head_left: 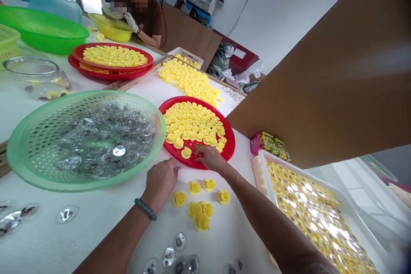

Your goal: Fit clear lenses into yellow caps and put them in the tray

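My right hand (210,158) reaches over the near rim of a red tray (229,137), its fingers bent down together at the tray's bare front part. What they hold, if anything, is hidden. Many small yellow hat-shaped plastic pieces (192,124) lie in this tray; one yellow piece (186,153) sits apart beside my right fingertips. My left hand (162,184) is closed just below the tray's front left edge, and its fingers hide whatever is in them. Several loose yellow pieces (202,221) lie on the white table between my forearms. Clear domed pieces (169,257) lie closer to me.
A green perforated basket (28,137) of clear domes stands left. At right is a white tray (266,171) of finished-looking yellow pieces, below a large cardboard panel (321,72). Stacked red trays (112,76) and a green basin (48,34) stand behind; a gloved co-worker (154,21) sits beyond.
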The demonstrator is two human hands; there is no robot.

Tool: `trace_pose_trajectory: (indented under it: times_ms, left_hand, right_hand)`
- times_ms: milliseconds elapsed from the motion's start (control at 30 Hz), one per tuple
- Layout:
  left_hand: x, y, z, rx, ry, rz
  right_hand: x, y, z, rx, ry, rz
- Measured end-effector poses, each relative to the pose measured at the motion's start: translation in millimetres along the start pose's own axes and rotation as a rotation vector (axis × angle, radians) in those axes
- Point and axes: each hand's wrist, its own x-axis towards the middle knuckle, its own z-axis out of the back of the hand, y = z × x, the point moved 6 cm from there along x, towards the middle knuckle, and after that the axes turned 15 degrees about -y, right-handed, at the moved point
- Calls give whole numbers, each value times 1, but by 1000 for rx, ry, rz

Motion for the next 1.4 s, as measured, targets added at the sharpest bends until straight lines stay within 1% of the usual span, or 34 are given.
trace_pose_trajectory:
  times_ms: [133,400,467,533,633,733,833,933,1033,1167,1300,1400]
  left_hand:
    - [-1,0,0,-1,7,3]
    - [1,0,4,-16,-11,12]
    - [1,0,5,-12,-19,12]
    - [0,-1,5,-10,-24,7]
    - [0,0,6,-11,-29,13]
    - [0,1,7,-24,-16,24]
    - [0,0,7,-38,-6,20]
    - [-1,-1,6,-32,3,14]
    - [-1,-1,3,-26,5,6]
    - [0,1,2,-15,-2,8]
    - [1,2,2,-9,8,13]
    - [1,1,2,-18,19,19]
  right_hand:
    - [2,1,-4,64,11,5]
    - [7,-12,-8,251,12,-19]
    - [8,-8,-3,289,-12,-26]
    - [9,2,4,334,-47,-16]
    - [10,20,14,384,-82,42]
    - [10,27,19,345,-77,101]
    - [8,15,21,172,-84,85]
    - [4,-1,15,58,-41,65]
    - [2,-8,3,64,14,71]
    - [6,-11,-7,90,30,60]
    - [7,-14,-9,130,38,52]
    - [5,-14,-6,169,20,40]
